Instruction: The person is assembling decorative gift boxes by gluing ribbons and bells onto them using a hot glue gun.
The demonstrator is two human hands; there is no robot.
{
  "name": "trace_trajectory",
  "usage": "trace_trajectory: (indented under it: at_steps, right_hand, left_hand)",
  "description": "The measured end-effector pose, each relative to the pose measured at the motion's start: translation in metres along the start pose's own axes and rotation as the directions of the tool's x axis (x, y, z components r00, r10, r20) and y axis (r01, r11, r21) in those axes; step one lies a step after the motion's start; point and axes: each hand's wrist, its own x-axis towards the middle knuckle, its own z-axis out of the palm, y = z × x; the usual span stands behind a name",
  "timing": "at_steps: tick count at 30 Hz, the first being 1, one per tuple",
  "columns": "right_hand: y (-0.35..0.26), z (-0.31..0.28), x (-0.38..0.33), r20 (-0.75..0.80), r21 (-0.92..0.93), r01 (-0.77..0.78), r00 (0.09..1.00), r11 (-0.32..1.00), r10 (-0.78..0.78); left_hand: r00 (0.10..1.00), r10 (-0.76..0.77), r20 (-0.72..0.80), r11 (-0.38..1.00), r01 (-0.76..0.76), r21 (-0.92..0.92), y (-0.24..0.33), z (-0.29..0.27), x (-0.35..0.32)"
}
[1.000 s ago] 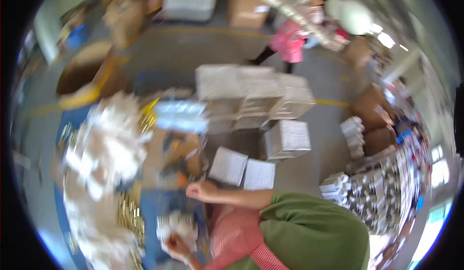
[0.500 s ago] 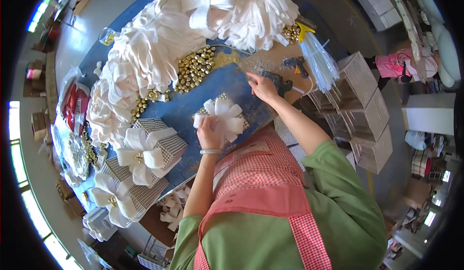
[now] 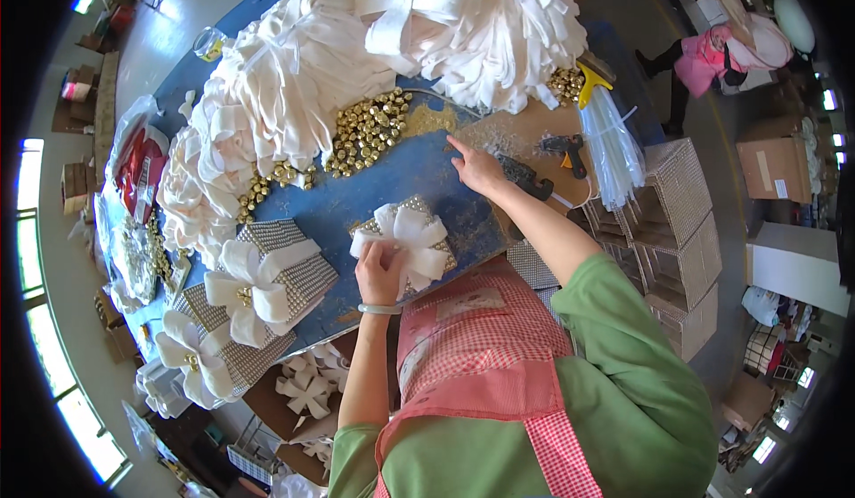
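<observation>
- A glittery box [image 3: 405,244] topped with a white bow is grasped by the left hand [image 3: 378,275], pressed to the blue table [image 3: 392,182], probably to steady it.
- The right hand [image 3: 478,168] is held open and empty beyond the box, fingertips down, near a glue gun [image 3: 565,146].
- Two finished boxes [image 3: 258,284] are set left of the held box; one heap of gold beads [image 3: 365,128] lies beyond it.
</observation>
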Motion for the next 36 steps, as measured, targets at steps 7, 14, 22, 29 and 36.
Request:
trace_trajectory:
  at_steps: [7,14,22,29,36]
  right_hand:
    - [-0.002,-0.006,0.042,0.067,-0.177,0.036,0.997,0.984,-0.024]
    - [0.001,-0.004,0.070,0.107,-0.246,0.079,0.993,0.966,-0.054]
    - [-0.012,-0.012,0.073,0.175,-0.254,0.104,0.983,0.962,-0.060]
    - [0.006,-0.004,0.080,0.160,-0.269,0.123,0.984,0.955,-0.082]
    - [0.014,-0.005,0.090,0.009,-0.200,0.169,0.985,0.965,-0.171]
  left_hand:
    - [0.998,-0.057,-0.001,0.998,0.057,-0.009,0.006,0.000,0.005]
    - [0.995,-0.091,-0.036,0.996,0.091,0.001,0.011,0.000,0.002]
    - [0.994,-0.106,-0.025,0.994,0.106,0.009,0.012,0.000,0.000]
    - [0.995,-0.101,-0.022,0.995,0.101,0.018,0.012,0.000,0.003]
    - [0.989,-0.146,-0.006,0.989,0.146,-0.014,0.015,-0.001,0.003]
